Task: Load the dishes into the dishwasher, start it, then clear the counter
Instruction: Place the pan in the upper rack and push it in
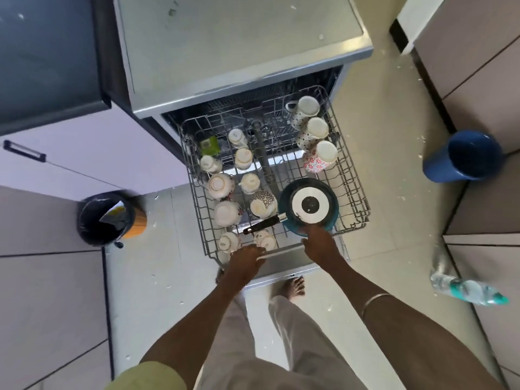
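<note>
The dishwasher (242, 52) stands open with its upper wire rack (354, 187) pulled out toward me. Several cups sit upside down in the rack, among them a red-flowered mug (319, 159) on the right and a dotted cup (263, 204) in the middle. An upturned teal frying pan (309, 205) with a black handle lies at the rack's front right. My left hand (244, 261) grips the rack's front rail. My right hand (319, 244) is at the front rail just below the pan's rim, fingers curled over the edge.
A black waste bin (105, 218) stands on the floor at the left. A blue bucket (464, 160) and a lying plastic water bottle (470, 289) are at the right. Cabinets flank both sides. My bare feet (292, 285) are under the open door's edge.
</note>
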`<state>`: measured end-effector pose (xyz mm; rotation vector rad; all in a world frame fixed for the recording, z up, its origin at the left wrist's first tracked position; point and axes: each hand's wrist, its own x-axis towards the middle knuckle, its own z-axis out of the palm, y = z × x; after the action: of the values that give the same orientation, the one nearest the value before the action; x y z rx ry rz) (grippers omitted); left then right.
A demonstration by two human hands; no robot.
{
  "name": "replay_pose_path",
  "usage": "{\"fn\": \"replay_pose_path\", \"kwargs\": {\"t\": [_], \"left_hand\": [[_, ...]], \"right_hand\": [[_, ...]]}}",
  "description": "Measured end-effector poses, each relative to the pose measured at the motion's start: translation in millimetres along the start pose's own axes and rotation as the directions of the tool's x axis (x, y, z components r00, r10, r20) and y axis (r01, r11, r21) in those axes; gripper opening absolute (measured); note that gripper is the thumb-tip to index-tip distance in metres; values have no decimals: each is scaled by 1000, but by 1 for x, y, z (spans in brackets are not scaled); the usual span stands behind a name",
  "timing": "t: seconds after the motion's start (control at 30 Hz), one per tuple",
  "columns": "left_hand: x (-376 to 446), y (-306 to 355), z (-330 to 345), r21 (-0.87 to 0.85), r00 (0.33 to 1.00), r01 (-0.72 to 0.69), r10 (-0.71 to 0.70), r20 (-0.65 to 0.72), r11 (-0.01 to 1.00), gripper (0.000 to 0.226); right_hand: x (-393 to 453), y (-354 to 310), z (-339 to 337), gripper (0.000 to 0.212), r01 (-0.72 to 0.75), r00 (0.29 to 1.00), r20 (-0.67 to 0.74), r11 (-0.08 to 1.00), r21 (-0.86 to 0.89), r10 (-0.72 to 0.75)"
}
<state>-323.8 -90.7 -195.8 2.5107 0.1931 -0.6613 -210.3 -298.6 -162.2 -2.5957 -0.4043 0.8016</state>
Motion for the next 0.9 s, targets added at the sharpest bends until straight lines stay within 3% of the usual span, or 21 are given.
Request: {"fn": "replay_pose_path", "kwargs": {"t": [0.13, 0.3, 0.43, 0.77, 0.9], "left_hand": [[4, 5, 10, 72, 996, 0, 6, -91, 997, 22], [14, 10, 12, 84, 999, 29, -26, -45, 996, 19], [17, 10, 16, 143, 998, 20, -12, -56, 990, 26], [20, -6, 1, 192, 996, 34, -18, -87, 981, 33], [22, -14, 12, 209, 992, -33, 57, -113, 977, 36]], "right_hand": [[-2, 18, 17, 27, 108, 994, -5, 994, -25, -108], [6, 17, 19, 27, 142, 990, 1, 984, -104, -142], [21, 12, 15, 35, 143, 986, 125, 956, -258, -114], [38, -10, 10, 32, 156, 981, 157, 941, -299, -113], [36, -6, 13, 29, 181, 981, 129, 934, -309, -147]]}}
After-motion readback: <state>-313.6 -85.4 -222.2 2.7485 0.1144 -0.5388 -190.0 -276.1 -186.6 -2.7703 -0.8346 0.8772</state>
